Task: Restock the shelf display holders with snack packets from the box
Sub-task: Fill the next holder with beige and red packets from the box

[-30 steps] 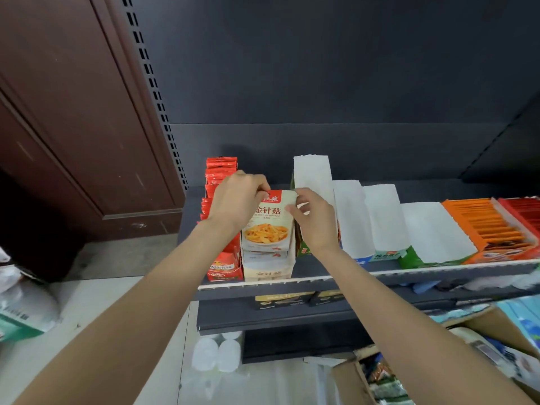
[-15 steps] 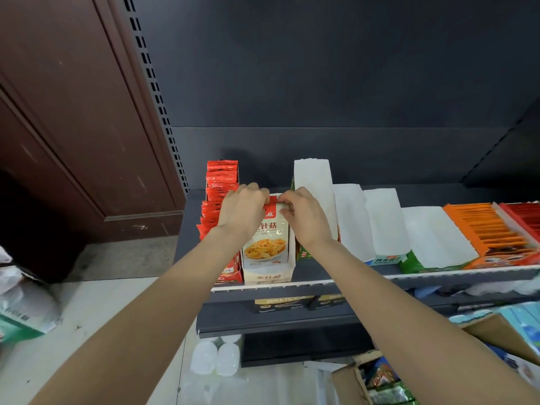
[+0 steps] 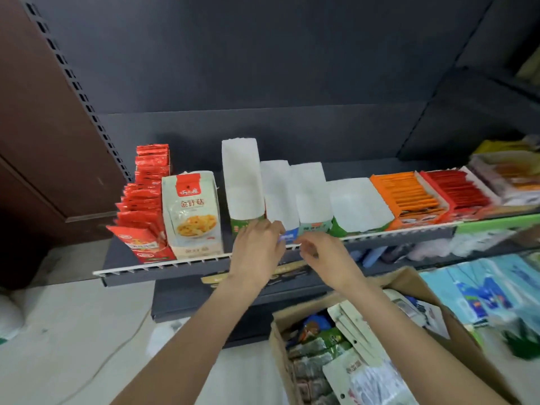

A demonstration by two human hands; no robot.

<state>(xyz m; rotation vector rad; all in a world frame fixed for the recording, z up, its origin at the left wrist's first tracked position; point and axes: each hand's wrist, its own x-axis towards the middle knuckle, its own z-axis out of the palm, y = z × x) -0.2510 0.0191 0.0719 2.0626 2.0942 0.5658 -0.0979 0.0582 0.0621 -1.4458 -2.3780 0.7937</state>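
Note:
A pale snack packet point(image 3: 191, 211) with a red top stands upright in its display holder on the shelf point(image 3: 163, 266), left of centre. To its right stand white display holders point(image 3: 241, 182) with nothing visible inside. My left hand point(image 3: 257, 252) hovers at the shelf's front edge, fingers relaxed near the blue front of one holder point(image 3: 289, 237). Just to the right, my right hand point(image 3: 324, 258) hangs loosely curled and holds nothing. The cardboard box point(image 3: 409, 283) of snack packets point(image 3: 321, 346) sits below my right forearm.
Red packets point(image 3: 141, 200) fill the holder at the shelf's left end. Orange packets point(image 3: 406, 194) and red ones point(image 3: 455, 188) fill holders on the right. A lower shelf point(image 3: 204, 299) juts out under the hands. Blue-and-white packs point(image 3: 482, 293) lie at the right.
Both hands let go of the pale packet, now standing alone in its holder, and drew back right and down to the shelf's front edge. The view swung right, showing the box.

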